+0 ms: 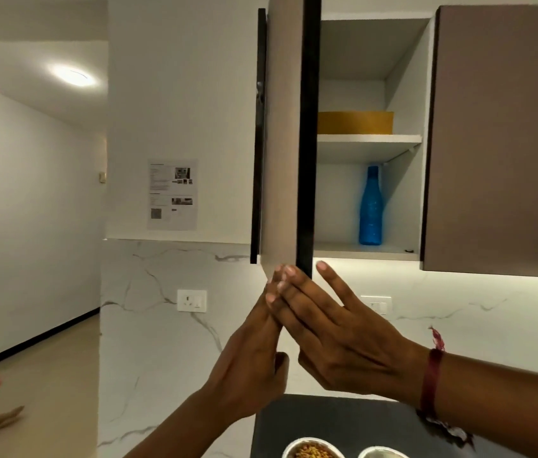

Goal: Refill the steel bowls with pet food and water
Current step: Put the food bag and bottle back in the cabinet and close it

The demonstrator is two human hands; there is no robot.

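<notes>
Under the cabinet door (281,143), left hand (251,365) and right hand (337,338) touch its edge, fingers straight, empty. The blue bottle (370,206) looks rigid and slick; grip its neck.

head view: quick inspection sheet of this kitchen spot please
surface: dark countertop, only a strip visible
job's things: steel bowl holding brown feed; second bowl beside it, contents unclear; blue bottle on lower shelf
clutter: yellow container on upper shelf
hands: left hand and right hand, fingers straight, at the lower edge of the open cabinet door
cables: nothing seen
surroundings: marble-look wall, wall socket, printed sheet
</notes>
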